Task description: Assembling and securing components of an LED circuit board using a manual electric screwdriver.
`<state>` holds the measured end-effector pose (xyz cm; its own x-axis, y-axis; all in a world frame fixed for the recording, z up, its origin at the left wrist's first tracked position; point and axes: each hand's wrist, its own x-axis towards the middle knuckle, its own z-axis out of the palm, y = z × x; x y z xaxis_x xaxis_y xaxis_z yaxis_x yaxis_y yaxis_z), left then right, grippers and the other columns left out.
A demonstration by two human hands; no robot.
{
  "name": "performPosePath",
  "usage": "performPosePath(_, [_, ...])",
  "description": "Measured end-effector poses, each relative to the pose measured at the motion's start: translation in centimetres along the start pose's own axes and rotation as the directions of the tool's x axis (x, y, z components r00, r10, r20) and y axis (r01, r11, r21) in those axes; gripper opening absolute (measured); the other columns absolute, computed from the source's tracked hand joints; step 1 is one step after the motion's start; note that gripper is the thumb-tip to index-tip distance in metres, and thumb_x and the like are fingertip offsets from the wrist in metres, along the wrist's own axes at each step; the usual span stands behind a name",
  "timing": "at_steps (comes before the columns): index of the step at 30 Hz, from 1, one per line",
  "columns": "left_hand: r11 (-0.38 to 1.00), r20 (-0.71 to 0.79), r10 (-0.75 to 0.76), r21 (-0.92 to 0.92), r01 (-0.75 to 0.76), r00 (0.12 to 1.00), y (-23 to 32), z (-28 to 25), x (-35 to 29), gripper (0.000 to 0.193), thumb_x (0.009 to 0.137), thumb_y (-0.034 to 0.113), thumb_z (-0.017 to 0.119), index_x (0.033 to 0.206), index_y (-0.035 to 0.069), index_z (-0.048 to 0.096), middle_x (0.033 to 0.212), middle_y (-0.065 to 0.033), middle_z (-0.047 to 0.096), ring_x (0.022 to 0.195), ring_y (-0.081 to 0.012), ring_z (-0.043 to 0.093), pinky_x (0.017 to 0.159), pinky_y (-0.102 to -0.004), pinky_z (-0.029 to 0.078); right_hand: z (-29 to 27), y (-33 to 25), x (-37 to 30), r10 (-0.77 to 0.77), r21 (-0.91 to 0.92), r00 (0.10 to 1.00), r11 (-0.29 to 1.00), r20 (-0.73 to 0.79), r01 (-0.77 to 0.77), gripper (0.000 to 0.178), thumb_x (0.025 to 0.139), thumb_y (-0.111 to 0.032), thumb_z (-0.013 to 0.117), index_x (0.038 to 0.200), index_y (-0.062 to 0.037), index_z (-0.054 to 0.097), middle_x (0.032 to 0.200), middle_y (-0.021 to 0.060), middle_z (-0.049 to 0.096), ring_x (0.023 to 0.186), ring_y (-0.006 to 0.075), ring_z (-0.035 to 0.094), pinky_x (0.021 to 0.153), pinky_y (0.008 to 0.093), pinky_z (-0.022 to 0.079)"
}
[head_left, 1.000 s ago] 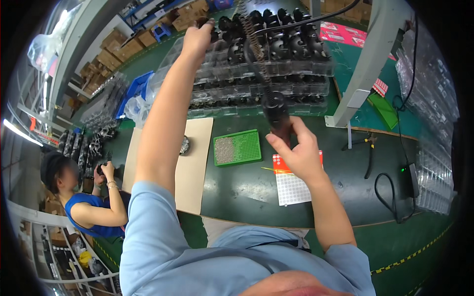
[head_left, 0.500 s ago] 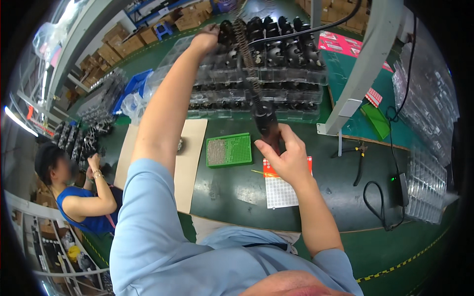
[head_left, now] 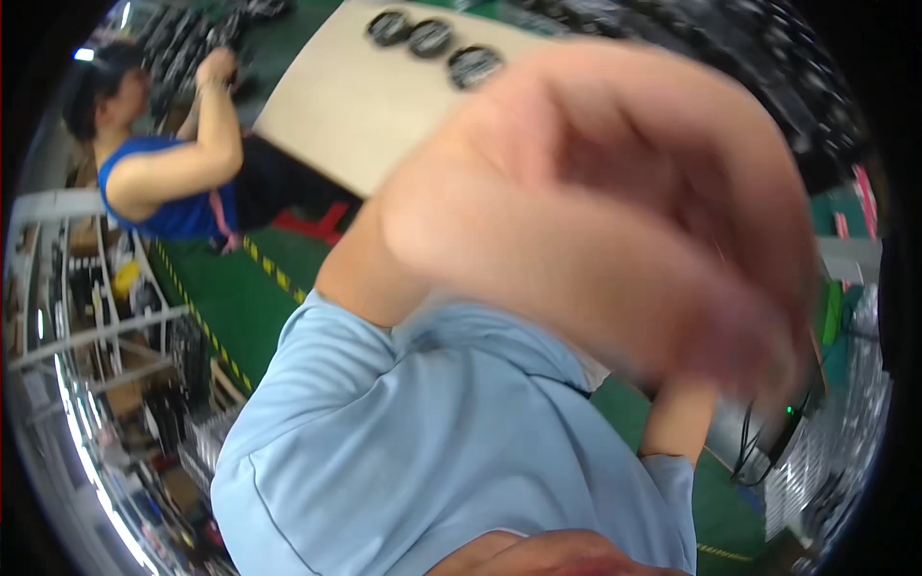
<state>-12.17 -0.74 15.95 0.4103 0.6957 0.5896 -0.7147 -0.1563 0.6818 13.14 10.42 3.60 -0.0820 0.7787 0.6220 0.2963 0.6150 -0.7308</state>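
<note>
My left hand (head_left: 615, 221) fills the middle of the view, very close and smeared by motion. Its fingers curl round toward the thumb, and the blur hides whether anything is between them. The left forearm rises behind it from a light blue sleeve. Of my right arm, only a piece of forearm (head_left: 677, 418) shows below the left hand; the right hand itself is hidden. Past my left wrist lies a beige board (head_left: 336, 106) with three round black parts on it, one of them a dark disc (head_left: 475, 67) closest to my hand.
At the left a co-worker (head_left: 173, 182) in a blue top holds both hands raised. Stacked dark parts (head_left: 768, 67) in trays stand at the far right. A black adapter (head_left: 783, 432) with a cable and clear plastic trays (head_left: 807, 480) are at the right edge. Shelving (head_left: 106, 355) runs along the left.
My left hand has come back from the stacked trays to close in front of the view. The view has swung left. The dark tool in my right hand is no longer visible.
</note>
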Motion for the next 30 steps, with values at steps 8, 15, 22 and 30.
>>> performPosePath(8, [0.977, 0.013, 0.166, -0.135, -0.163, 0.986, 1.5, -0.6, -6.6, 0.032, 0.096, 0.018, 0.068, 0.122, 0.000, 0.063, 0.123, -0.0197, 0.067, 0.116, -0.0302, 0.064, 0.096, -0.0360, 0.054, 1.4, 2.1, -0.7, 0.035, 0.092, 0.999, 0.995, 0.018, -0.036, 0.025, 0.097, -0.009, 0.071, 0.114, 0.0028, 0.059, 0.109, 0.0110, 0.072, 0.098, 0.0150, 0.066, 0.089, 0.0287, 0.052])
performPosePath(15, [0.930, 0.131, 0.246, -0.311, -0.196, 0.960, -0.1, -0.2, -6.1, 0.031, 0.098, 0.021, 0.067, 0.122, 0.003, 0.062, 0.126, -0.0165, 0.065, 0.121, -0.0274, 0.059, 0.097, -0.0312, 0.052, 1.3, 1.4, -0.6, 0.033, 0.112, 0.998, 0.993, 0.058, -0.039, 0.024, 0.095, -0.008, 0.073, 0.112, 0.0025, 0.060, 0.108, 0.0103, 0.073, 0.091, 0.0124, 0.065, 0.086, 0.0268, 0.051])
performPosePath(22, [-0.051, -0.651, 0.422, 0.678, 0.733, 0.631, -1.0, -8.1, -6.3, 0.028, 0.095, 0.008, 0.070, 0.121, 0.002, 0.063, 0.117, -0.0091, 0.069, 0.110, -0.0208, 0.064, 0.096, -0.0334, 0.050, 0.6, 1.7, -0.3, 0.078, 0.119, 0.996, 0.989, 0.048, -0.083, 0.028, 0.094, -0.012, 0.076, 0.112, 0.0016, 0.062, 0.106, 0.0076, 0.073, 0.095, 0.0126, 0.065, 0.090, 0.0271, 0.050])
performPosePath(30, [-0.394, -0.436, 0.411, 0.707, 0.587, 0.801, -5.0, -14.7, -10.8, 0.052, 0.082, 0.015, 0.079, 0.128, 0.003, 0.059, 0.125, -0.0208, 0.064, 0.122, -0.0403, 0.057, 0.105, -0.0464, 0.045, 0.4, 2.2, -0.7, 0.064, 0.024, 0.997, 0.998, 0.036, -0.065, 0.042, 0.088, -0.022, 0.083, 0.114, 0.0031, 0.063, 0.097, 0.0071, 0.071, 0.090, 0.0147, 0.065, 0.090, 0.0283, 0.049])
